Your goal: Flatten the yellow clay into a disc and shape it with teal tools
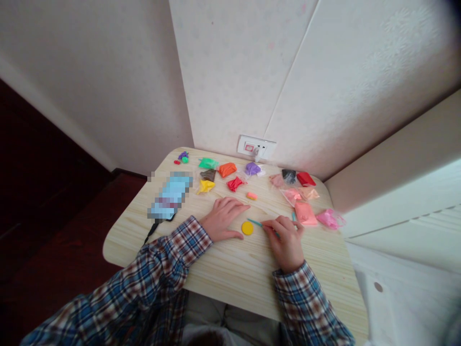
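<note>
A flat yellow disc of modelling clay (247, 228) lies on the wooden table (230, 269) between my hands. My left hand (223, 218) rests just left of it, fingers stretched out and thumb apart, holding nothing. On the disc's right, my right hand (285, 240) pinches a thin teal modelling tool (255, 222), whose tip points left over the disc's upper right edge. I cannot tell whether the tip touches the clay. Beyond the hands sits a small orange and pink clay piece (251, 196).
Several clay packets in many colours, such as a purple one (252, 168) and a coral one (306, 213), line the back and right. A blurred phone (171, 194) with a cable lies left. Small clay grapes (183, 155) sit far left. A wall socket (256, 147) is behind.
</note>
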### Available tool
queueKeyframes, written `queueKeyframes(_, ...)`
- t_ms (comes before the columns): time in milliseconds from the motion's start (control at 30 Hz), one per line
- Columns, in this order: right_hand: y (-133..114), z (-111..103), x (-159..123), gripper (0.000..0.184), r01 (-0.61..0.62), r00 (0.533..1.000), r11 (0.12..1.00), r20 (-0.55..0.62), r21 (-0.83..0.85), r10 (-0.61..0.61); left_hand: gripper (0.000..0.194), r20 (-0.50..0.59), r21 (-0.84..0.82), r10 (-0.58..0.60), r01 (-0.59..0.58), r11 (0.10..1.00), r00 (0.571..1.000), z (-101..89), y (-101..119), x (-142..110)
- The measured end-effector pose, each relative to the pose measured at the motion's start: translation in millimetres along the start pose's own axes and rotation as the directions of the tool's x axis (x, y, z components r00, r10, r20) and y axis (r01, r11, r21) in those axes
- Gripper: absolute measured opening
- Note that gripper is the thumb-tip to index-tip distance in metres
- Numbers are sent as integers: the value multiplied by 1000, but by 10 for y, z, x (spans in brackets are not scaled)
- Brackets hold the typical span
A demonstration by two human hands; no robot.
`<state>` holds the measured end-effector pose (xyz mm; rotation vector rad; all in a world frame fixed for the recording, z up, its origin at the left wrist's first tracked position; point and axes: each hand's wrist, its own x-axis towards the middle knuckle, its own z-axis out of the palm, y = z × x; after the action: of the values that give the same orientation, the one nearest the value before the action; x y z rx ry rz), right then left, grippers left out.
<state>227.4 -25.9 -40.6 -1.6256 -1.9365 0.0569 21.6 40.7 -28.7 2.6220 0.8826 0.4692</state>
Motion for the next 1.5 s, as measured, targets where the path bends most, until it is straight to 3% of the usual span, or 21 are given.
queueKeyframes(200,-185,48,89,20,38,996,999,76,29,-40,76,-19,-8,-2,2,1000,1000,56,80,136)
queueKeyframes(400,-48,15,31,21,-7,1000,1000,-16,2,7,82,-26,8,16,-15,1000,1000,37,80,91)
queueKeyframes(667,-194,62,93,18,41,997,999,71,17,-42,78,-36,5,-4,4,1000,999,62,129,151)
queueKeyframes(900,-17,5,5,21,-14,1000,1000,-22,-13,14,82,-1,-12,12,-12,1000,1000,32,88,57)
queueKeyframes(1133,-224,69,99,20,37,998,999,59,8,-37,78,-22,-9,-12,12,1000,1000,74,128,144)
queueKeyframes(1367,-54,32,12,22,6,1000,1000,-23,-23,-7,81,-38,-27,-9,8,1000,999,40,64,40)
queueKeyframes(1500,-151,49,57,21,32,999,999,35,-4,-32,81,-39,-17,-37,36,999,999,40,69,62)
